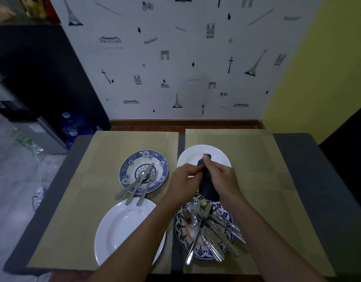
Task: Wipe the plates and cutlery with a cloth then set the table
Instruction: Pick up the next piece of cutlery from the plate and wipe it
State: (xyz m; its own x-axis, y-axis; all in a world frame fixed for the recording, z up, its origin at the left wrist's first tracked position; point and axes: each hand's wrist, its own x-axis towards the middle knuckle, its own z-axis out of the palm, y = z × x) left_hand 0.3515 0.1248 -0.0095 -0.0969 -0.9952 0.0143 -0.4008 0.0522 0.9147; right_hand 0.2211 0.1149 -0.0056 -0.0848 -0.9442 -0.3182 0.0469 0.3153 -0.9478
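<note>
4 plates are counted on the desk [309,180]: 2 plain white and 2 blue-patterned. 2 tan placemats are laid side by side, the left placemat [78,200] and the right placemat [256,169], with a dark strip of desk seen between them.

The far blue-patterned plate [125,169] carries 3 pieces of clean cutlery [137,186], a knife, spoon and fork, with handles overhanging its near rim toward the near white plate [118,226]. The far white plate [190,157] is seen on the right placemat. The near blue-patterned plate [180,224] is smeared with red residue and loaded with a heap of used cutlery [214,228]; the pieces overlap and an exact count cannot be made.

1 dark cloth [207,184] is held between both hands above the gap between the far white plate and the soiled plate. The right hand [220,178] is closed around the cloth, thumb and fingers clamped near its upper end. The left hand [185,180] is pinched against the cloth's left side, fingers together. The cloth's lower end hangs just over the soiled plate's far rim.

The near white plate is partly covered by the left forearm. The wall behind is papered with a landmark print.
</note>
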